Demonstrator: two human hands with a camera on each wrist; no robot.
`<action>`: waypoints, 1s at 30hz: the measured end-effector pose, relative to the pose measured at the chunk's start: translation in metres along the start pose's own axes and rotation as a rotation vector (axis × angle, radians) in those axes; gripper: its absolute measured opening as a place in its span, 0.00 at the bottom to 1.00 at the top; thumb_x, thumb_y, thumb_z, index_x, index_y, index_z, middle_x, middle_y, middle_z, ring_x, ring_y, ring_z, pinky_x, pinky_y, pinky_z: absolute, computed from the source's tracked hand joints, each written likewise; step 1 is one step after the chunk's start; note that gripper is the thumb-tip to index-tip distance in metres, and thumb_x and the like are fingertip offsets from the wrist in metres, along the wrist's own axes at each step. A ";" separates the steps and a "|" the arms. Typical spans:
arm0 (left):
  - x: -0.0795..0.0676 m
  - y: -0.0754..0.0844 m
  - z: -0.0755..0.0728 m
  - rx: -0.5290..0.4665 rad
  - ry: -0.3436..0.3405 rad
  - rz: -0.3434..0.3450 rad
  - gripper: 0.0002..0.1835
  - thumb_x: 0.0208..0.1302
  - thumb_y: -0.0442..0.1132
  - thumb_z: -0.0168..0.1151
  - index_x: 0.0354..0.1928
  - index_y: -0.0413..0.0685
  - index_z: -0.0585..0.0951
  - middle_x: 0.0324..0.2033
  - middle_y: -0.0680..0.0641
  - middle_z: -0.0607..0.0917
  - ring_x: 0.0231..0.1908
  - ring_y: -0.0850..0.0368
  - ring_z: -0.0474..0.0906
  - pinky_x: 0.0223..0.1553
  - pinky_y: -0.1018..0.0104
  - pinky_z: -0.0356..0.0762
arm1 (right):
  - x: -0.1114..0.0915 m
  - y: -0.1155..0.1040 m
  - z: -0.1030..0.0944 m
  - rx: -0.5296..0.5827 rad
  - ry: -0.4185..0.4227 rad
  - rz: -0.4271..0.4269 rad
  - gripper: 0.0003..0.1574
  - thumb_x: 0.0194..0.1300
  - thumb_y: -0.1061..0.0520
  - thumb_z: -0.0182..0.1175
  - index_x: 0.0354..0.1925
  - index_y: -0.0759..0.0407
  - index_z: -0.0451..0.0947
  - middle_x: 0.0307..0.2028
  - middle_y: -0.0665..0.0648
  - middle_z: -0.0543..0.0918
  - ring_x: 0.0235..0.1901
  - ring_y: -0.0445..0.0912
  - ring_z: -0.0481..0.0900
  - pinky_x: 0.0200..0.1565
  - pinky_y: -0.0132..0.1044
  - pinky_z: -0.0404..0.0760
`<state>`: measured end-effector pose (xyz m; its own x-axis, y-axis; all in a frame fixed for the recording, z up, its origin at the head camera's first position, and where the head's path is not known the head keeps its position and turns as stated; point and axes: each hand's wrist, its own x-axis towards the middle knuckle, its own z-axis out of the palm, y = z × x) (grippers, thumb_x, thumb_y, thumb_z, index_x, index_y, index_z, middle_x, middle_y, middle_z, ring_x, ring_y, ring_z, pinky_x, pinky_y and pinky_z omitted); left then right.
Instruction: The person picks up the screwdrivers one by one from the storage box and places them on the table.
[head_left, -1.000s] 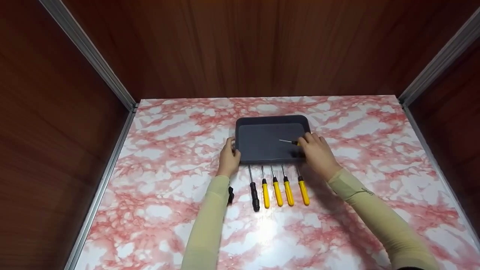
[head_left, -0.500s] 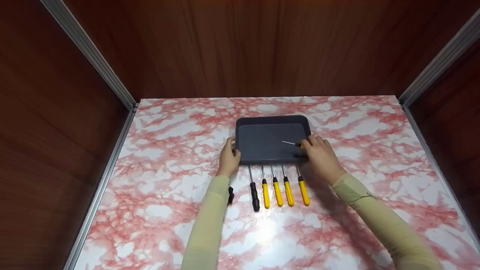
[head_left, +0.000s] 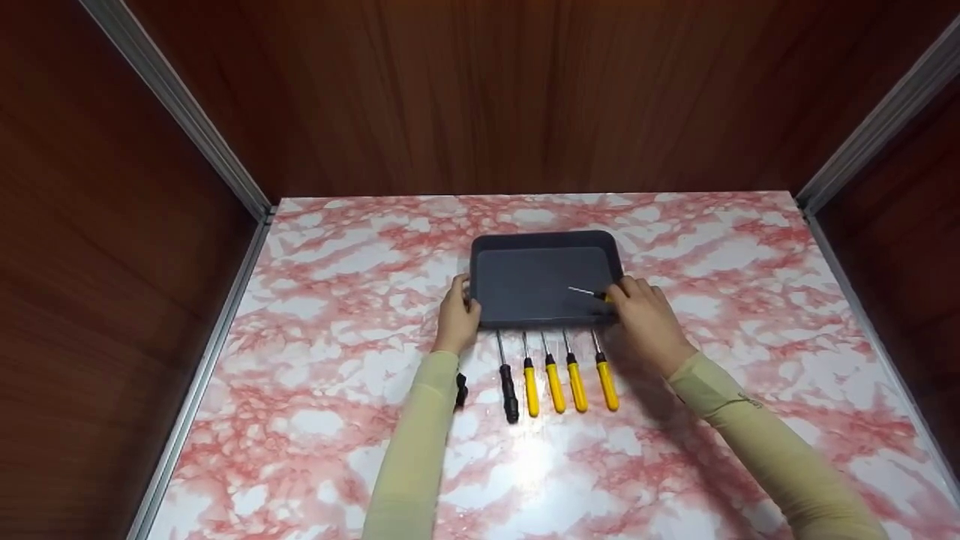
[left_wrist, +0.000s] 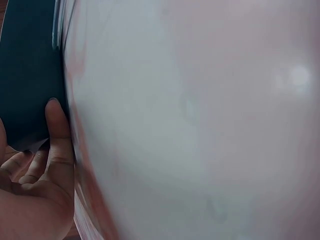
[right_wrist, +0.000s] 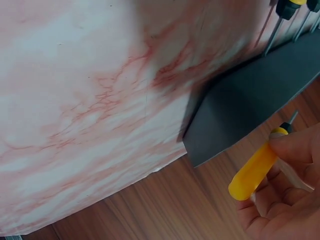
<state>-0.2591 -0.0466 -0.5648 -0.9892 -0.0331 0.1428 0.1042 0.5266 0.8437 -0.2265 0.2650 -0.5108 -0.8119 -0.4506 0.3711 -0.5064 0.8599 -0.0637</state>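
A dark grey rectangular tray [head_left: 536,281] rests on the table. My left hand [head_left: 456,319] grips its front left corner; in the left wrist view the thumb [left_wrist: 59,125] lies along the tray's wall. Over the tray's right side, my right hand [head_left: 651,322] holds a screwdriver by its yellow handle [right_wrist: 255,172], the metal shaft [head_left: 581,290] pointing left above the tray floor. In front of the tray lie a black-handled screwdriver [head_left: 509,394] and several yellow-handled screwdrivers [head_left: 556,386] in a row, handles toward me, their tips close to the tray's front edge.
The table [head_left: 337,420] has a red and white marbled top. Brown wood-grain panels [head_left: 480,97] stand at the back and both sides, with metal rails [head_left: 202,127] at the corners. A small black item [head_left: 460,391] shows beside the left sleeve, partly hidden.
My right hand has shifted slightly right and toward me, carrying the screwdriver with it. The left hand, the tray and the row of screwdrivers have stayed in place.
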 end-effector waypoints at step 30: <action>-0.001 -0.001 -0.001 0.008 -0.017 -0.004 0.23 0.61 0.31 0.45 0.60 0.48 0.63 0.25 0.47 0.70 0.24 0.56 0.66 0.27 0.64 0.65 | -0.022 0.001 -0.016 0.078 0.019 0.072 0.26 0.44 0.61 0.61 0.47 0.64 0.72 0.35 0.57 0.69 0.34 0.53 0.66 0.38 0.49 0.64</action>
<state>-0.2578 -0.0483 -0.5650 -0.9912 -0.0205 0.1305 0.0995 0.5334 0.8400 -0.2046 0.2794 -0.5039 -0.8418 -0.3827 0.3806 -0.4684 0.8683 -0.1630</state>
